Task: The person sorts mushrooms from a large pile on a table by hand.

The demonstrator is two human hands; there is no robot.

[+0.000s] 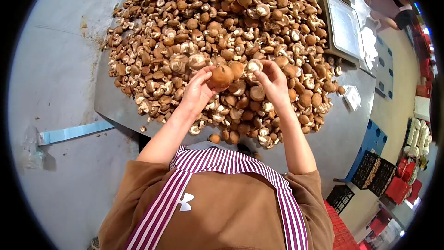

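1 round brown mushroom [222, 76] bears a dark mark.

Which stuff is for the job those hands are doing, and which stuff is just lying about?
For the job:
- left hand, holding a big brown mushroom
- right hand, with a pale mushroom at its fingertips
- mushroom pile
- metal table under it

Probably just lying about:
- blue strip
- black crates

Black crates [386, 176] and red containers [397, 191] at right, a light-blue strip [76, 132] at left, another person [385, 1] upper right
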